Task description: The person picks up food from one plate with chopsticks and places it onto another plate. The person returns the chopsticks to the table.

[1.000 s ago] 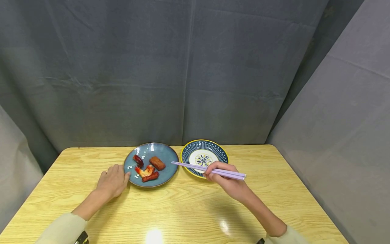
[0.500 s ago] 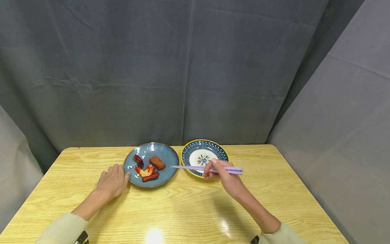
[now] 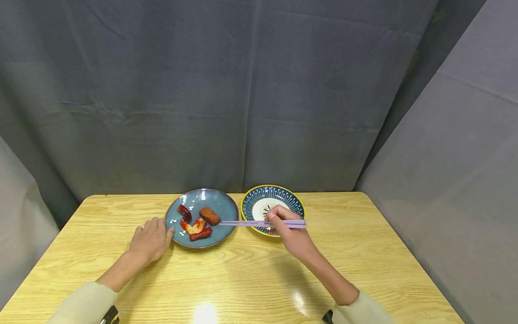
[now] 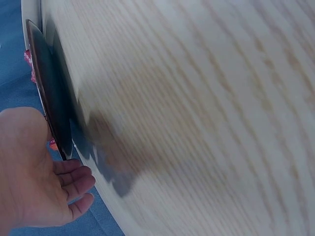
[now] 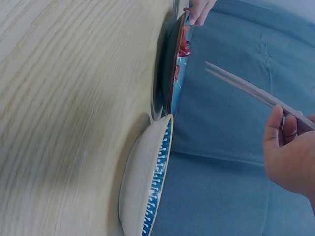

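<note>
My right hand (image 3: 289, 231) holds a pair of lilac chopsticks (image 5: 246, 88) across the patterned bowl. In the head view their tips reach the right edge of a brown block-shaped food piece (image 3: 209, 216); in the right wrist view they hang above the plate's level. That piece lies on a blue plate (image 3: 224, 202) with a dark red piece (image 3: 185, 213), an orange-and-white piece (image 3: 194, 226) and a red sausage-like piece (image 3: 201, 234). At the plate's left edge my left hand (image 3: 149, 240) holds the rim, thumb on top, curled fingers (image 4: 76, 182) at the underside.
A yellow-rimmed bowl (image 3: 292, 200) with a blue and white pattern stands just right of the plate, partly hidden by my right hand. Both sit near the far edge of the wooden table (image 3: 226, 279). Grey curtains (image 3: 182, 112) hang behind and at the sides.
My right hand has moved left with the chopsticks, which now lie level in the head view, their tips further over the plate. My left hand, the plate and the food have stayed put.
</note>
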Motion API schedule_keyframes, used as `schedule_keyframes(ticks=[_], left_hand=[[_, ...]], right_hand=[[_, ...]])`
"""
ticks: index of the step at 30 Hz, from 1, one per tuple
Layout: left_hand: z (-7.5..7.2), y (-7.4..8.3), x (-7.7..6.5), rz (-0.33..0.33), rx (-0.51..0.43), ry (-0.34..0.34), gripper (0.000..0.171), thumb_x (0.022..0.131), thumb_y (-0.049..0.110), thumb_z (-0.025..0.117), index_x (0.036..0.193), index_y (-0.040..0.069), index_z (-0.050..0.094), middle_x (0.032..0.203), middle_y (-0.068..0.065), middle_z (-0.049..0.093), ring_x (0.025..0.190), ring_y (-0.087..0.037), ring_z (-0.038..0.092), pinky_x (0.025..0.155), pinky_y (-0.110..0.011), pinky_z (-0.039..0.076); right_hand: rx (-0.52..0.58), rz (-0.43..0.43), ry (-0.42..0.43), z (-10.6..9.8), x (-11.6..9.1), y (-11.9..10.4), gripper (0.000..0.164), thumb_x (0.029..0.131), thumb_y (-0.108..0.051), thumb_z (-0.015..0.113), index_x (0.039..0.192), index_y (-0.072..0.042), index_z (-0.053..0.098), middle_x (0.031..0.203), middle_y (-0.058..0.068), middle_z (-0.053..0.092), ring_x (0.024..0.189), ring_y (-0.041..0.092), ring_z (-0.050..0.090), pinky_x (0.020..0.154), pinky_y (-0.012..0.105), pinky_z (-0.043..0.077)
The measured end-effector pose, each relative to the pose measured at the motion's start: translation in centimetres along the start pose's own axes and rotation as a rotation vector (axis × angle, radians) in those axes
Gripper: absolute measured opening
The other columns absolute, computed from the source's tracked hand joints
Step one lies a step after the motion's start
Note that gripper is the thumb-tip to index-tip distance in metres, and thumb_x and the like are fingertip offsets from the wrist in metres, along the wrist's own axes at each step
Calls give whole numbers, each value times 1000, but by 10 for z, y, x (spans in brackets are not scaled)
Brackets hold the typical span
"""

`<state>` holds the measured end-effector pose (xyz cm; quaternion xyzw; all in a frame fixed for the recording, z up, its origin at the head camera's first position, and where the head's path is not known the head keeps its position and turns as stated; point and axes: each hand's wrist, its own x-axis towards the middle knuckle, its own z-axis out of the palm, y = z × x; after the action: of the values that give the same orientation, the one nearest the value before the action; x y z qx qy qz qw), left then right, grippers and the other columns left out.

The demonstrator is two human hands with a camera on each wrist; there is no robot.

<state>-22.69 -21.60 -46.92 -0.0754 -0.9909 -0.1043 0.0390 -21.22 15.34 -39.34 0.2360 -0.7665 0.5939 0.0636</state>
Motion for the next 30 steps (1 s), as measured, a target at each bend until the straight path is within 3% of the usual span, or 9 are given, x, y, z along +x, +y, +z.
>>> schedule_keyframes(ticks=[9, 14, 17, 21, 30], left_hand=[[2, -1, -1, -9, -8, 3, 33, 105, 27, 45, 98, -5, 49, 85, -10, 40, 79, -29, 44, 69, -45, 36], [1, -1, 1, -13, -9, 0, 33, 105, 27, 45, 98, -5, 49, 85, -10, 41, 79, -29, 45, 70, -46, 37], [1, -1, 1, -13, -6, -7, 34, 105, 28, 45, 98, -5, 49, 86, -10, 41, 80, -29, 45, 70, -46, 37], [0, 0, 1, -11, -5, -9, 34, 105, 28, 45, 98, -5, 49, 86, -10, 41, 81, -29, 46, 71, -46, 37], [2, -2, 2, -10, 0, -8, 35, 106, 29, 44, 97, -4, 48, 86, -10, 40, 79, -28, 44, 70, -45, 36]], right_hand=[[50, 8, -53, 13, 7, 4, 18, 101, -7, 58, 95, 10, 63, 88, 20, 64, 76, 18, 63, 74, 38, 56], [43, 30, -86, 18, 11, 7, 19, 101, -9, 58, 97, 7, 67, 90, 20, 65, 77, 19, 64, 75, 37, 56], [24, 26, -96, 20, 13, 11, 18, 101, -11, 59, 96, 2, 70, 89, 17, 65, 78, 21, 62, 75, 39, 56], [17, 28, -102, 23, 15, 15, 19, 100, -12, 60, 97, 4, 71, 88, 12, 66, 79, 19, 62, 76, 43, 57], [73, 67, -96, 31, 20, 20, 19, 99, -8, 62, 98, 10, 68, 96, 19, 67, 79, 19, 66, 72, 31, 57]])
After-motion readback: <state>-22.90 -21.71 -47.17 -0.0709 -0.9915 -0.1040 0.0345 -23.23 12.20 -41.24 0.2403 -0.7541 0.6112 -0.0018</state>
